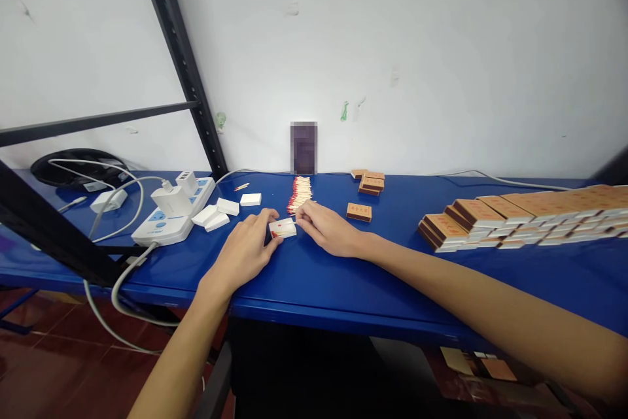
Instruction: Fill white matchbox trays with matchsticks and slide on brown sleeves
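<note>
My left hand [246, 250] rests on the blue table [314, 275] and grips a small white matchbox tray [283, 228] with matches in it. My right hand [328, 227] lies just right of the tray, its fingers pinched together at the tray's edge near a pile of red-tipped matches [300, 193]. What the right fingers hold is too small to make out.
Several empty white trays [226, 209] lie left of the hands, beside a white power strip [171, 210] with cables. Brown matchbox sleeves [369, 182] and one single box [358, 212] sit behind. A long row of stacked matchboxes [524, 216] fills the right. A black shelf frame [181, 59] stands left.
</note>
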Demonstrator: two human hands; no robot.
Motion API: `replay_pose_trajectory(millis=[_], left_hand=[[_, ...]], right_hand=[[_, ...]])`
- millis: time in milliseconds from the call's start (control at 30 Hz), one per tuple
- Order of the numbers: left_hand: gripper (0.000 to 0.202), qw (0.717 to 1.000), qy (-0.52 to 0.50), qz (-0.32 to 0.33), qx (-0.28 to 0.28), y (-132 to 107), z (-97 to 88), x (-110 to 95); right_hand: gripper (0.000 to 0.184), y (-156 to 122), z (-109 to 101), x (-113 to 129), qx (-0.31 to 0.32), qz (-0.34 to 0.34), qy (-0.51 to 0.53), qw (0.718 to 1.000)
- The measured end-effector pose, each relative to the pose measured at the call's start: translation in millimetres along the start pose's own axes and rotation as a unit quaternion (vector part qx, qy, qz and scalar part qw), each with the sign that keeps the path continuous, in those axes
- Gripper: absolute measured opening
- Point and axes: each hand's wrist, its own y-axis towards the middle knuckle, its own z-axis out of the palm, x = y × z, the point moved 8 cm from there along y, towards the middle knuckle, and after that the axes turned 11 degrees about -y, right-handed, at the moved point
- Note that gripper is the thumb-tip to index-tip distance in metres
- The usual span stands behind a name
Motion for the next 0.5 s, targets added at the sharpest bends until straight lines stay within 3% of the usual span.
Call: replay_pose_trajectory(millis=[267,400,500], left_hand=[[0.021,0.999,0.03,0.035,0.006,1,-0.7,-10],[0.019,0.999,0.028,0.027,0.015,1,1.4,-8],[0.02,0.999,0.031,0.022,0.013,2,2.2,-8]], right_hand=[[0.014,-1,-1,6,0.01,-0.02,-0.049,0.999],[0.014,-1,-5,-11,-0.028,0.065,-0.05,0.996],[0.012,-1,-1,-29,-0.022,0.137,-0.076,0.987]])
